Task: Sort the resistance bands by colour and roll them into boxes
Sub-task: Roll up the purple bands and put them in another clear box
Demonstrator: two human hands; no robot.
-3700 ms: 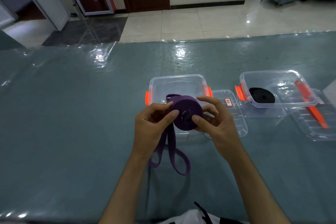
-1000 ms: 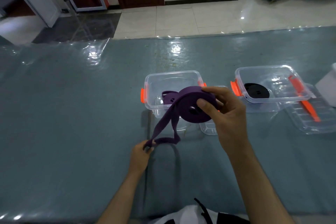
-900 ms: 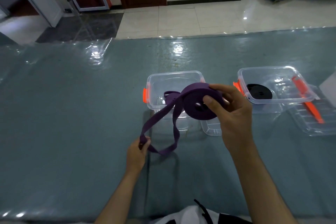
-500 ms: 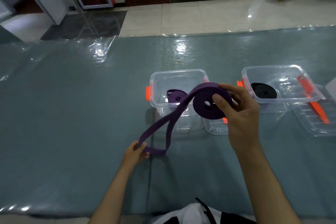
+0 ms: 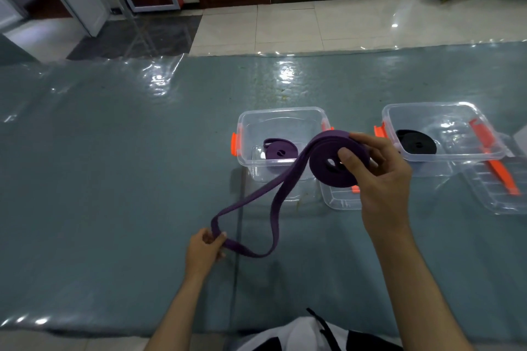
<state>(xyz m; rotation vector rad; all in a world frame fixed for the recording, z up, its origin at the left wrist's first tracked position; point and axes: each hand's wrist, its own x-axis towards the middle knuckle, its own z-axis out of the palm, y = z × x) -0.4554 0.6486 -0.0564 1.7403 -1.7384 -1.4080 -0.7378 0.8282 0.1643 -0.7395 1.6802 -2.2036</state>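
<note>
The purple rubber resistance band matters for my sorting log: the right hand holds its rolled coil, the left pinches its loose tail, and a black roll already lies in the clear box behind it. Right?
Not quite. In the head view, the clear plastic box behind the purple resistance band holds a small purple roll; the black roll is in the right-hand box. Right hand on the coil, left hand pinching the tail: correct.

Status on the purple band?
Right hand grips purple coil; left hand pinches its loose tail. Left box holds one purple roll. Nothing blocking.
</note>
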